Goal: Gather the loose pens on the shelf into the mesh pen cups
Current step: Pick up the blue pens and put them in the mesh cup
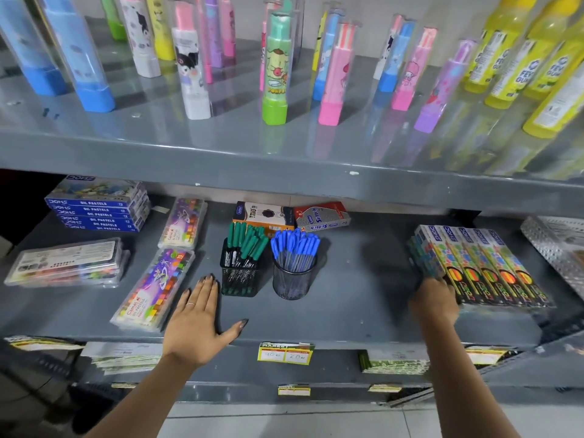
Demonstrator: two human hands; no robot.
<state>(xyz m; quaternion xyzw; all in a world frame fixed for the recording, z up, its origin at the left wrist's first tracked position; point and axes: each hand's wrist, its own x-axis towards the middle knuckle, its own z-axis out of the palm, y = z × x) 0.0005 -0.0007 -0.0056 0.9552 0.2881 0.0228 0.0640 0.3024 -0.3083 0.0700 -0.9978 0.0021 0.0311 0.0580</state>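
Note:
Two black mesh pen cups stand side by side in the middle of the grey shelf [347, 279]. The square cup [239, 281] holds several green-capped pens [248, 243]. The round cup [293, 284] holds several blue-capped pens [295, 245]. My left hand [199, 320] lies flat on the shelf with fingers spread, just left of the square cup and holding nothing. My right hand [434, 303] grips the near left corner of a stack of neon-patterned boxes [483, 268] at the right. I see no loose pens on the shelf.
Oil pastel boxes [98, 208] and clear crayon packs [155, 290] fill the left side. Two small boxes [290, 216] lie behind the cups. A perforated metal panel [550, 245] is at far right. The upper shelf carries tall colourful tubes [275, 74] and yellow gum bottles [512, 52].

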